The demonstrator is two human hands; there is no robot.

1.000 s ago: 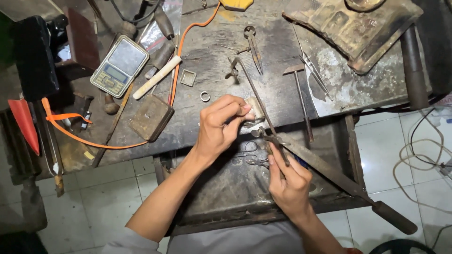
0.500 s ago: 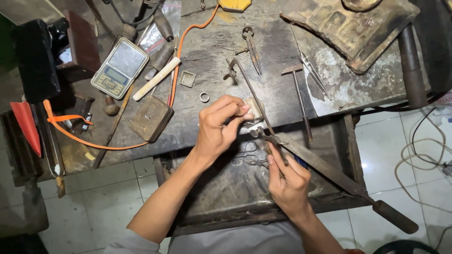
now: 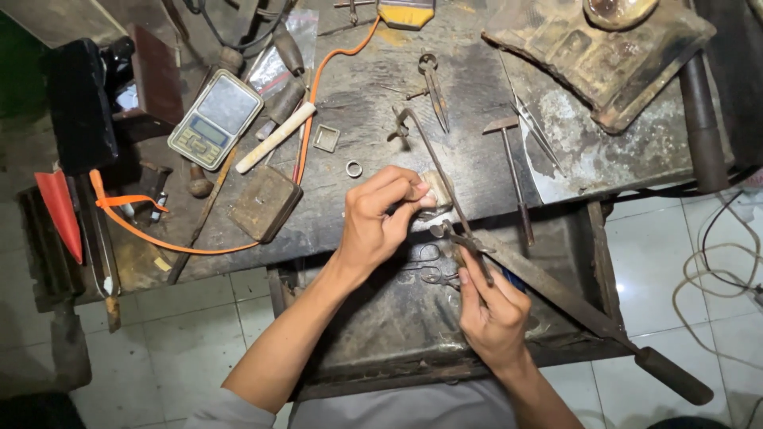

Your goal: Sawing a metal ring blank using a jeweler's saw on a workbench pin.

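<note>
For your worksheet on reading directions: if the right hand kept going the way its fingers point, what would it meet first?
The right hand points up and slightly left, its fingers already on the thin metal tool. Beyond that, it would probably meet the left hand's fingertips at the bench edge; depth is unclear.

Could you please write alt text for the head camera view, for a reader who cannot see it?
Seen from above, a person's left hand pinches a small pale piece at a worn workbench edge while the right hand holds a thin metal tool against it. A pocket scale, small ring, hammer and orange cord lie nearby.
</note>
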